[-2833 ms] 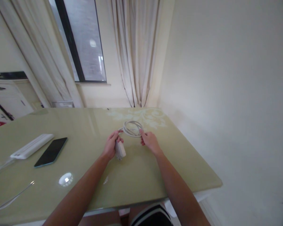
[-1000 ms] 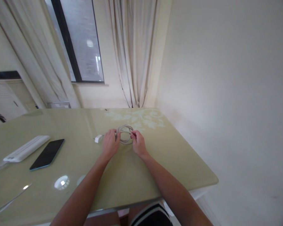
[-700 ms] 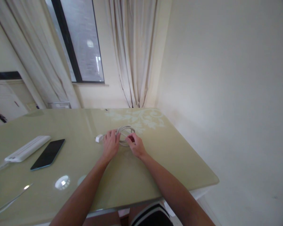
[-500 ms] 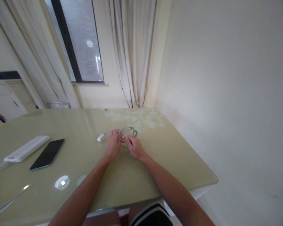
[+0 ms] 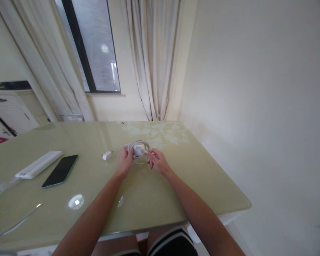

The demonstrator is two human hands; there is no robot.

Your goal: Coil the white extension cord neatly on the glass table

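Observation:
A light grey cable (image 5: 146, 143) is wound into a loose coil of several loops just above the table. My left hand (image 5: 125, 162) grips the coil's left side, fingers wrapped round the loops. Inside the coil shows a small white block (image 5: 138, 150), close to the left fingertips. My right hand (image 5: 159, 161) pinches a stretch of the cable at the coil's right edge; fingers partly cover it. From the coil a length of cable runs left to a white plug (image 5: 106, 155), which lies on the table with its pins pointing left.
A white power strip (image 5: 40, 164) and a dark phone (image 5: 60, 171) lie to the left on the glossy table (image 5: 202, 185). Another white cable (image 5: 16, 224) crosses the near left corner. A wall (image 5: 256, 106) rises along the right side, curtains (image 5: 153, 60) behind.
My hands have moved slightly apart, the right one outward. The white block inside the coil now shows. The view has shifted a little, and the plug sits further left.

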